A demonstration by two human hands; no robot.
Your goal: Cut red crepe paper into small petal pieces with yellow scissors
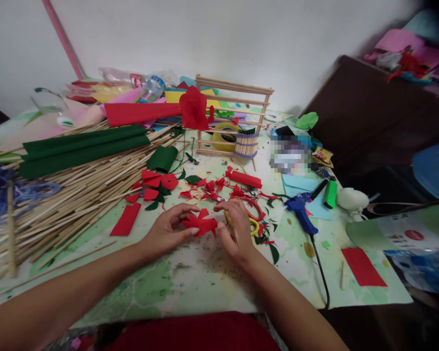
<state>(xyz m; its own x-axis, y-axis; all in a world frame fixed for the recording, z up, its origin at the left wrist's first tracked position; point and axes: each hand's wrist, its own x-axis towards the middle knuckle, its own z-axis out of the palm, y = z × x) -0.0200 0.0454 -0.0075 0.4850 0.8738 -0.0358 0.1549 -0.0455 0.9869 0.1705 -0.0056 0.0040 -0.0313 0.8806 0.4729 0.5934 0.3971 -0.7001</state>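
A red star-shaped cutout (204,223), of paper or felt, is held just above the table at the centre. My left hand (170,226) pinches its left side between thumb and fingers. At its right edge is my right hand (237,229), thumb and fingers closed on a tip of the same piece. Yellow-handled scissors (256,226) lie beside and partly behind my right hand. Red scraps (212,187) and dark green leaf shapes (274,253) are scattered around. A red strip (126,219) lies left of my left hand.
Bundled wooden sticks (95,190) with green rolls (84,146) cover the left. Behind stand a stick frame (234,87) and a red flower (193,108). A blue glue gun (302,212), its cord, a green marker (329,195) and a red sheet (364,266) lie right.
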